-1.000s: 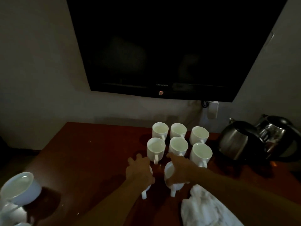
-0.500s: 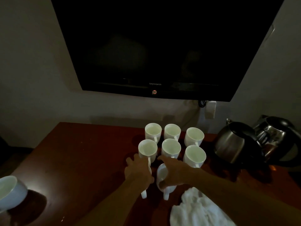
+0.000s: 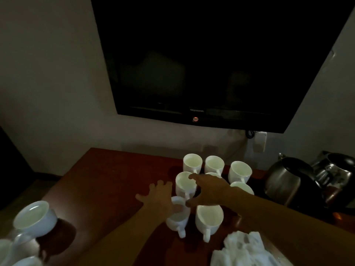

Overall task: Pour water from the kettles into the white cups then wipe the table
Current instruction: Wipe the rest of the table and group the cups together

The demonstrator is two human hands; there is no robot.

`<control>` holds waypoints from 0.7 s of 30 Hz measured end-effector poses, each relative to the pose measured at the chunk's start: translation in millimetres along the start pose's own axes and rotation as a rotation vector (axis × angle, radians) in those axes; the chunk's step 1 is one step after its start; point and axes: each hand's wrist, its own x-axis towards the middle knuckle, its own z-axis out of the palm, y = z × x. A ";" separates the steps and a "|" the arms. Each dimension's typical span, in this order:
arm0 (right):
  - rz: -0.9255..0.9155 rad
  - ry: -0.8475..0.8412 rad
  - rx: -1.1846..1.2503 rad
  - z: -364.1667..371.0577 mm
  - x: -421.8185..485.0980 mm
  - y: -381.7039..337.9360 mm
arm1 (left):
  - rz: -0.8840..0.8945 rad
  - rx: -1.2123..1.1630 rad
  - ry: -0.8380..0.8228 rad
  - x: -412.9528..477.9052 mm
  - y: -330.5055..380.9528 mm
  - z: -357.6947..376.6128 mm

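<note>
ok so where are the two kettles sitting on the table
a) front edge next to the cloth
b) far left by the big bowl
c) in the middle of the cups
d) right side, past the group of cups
d: both kettles, the steel kettle and the second kettle behind it, stand at the right end of the table, beyond the white cups, with neither hand on them.

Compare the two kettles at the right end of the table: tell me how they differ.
The nearer kettle shows a dull, brushed steel body with a closed black lid; the farther kettle looks shinier, throwing bright mirror-like reflections. The nearer kettle sits closer to the white cups; the farther kettle stands behind it, partly hidden, near the frame's edge. Both are upright metal kettles with black tops on the brown table.
</note>
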 end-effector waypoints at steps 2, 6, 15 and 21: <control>-0.027 0.004 -0.007 -1.6 8.6 -21.5 | -0.028 0.024 0.070 -8.6 -23.7 -19.4; -0.113 -0.007 -0.002 4.2 28.3 -77.9 | -0.116 0.005 0.167 -27.9 -92.3 -57.4; -0.180 -0.047 0.012 43.4 51.9 -236.3 | -0.259 -0.062 0.217 -66.7 -259.9 -98.1; -0.129 -0.091 0.100 82.6 59.7 -319.9 | -0.169 -0.055 0.214 -75.4 -338.2 -94.6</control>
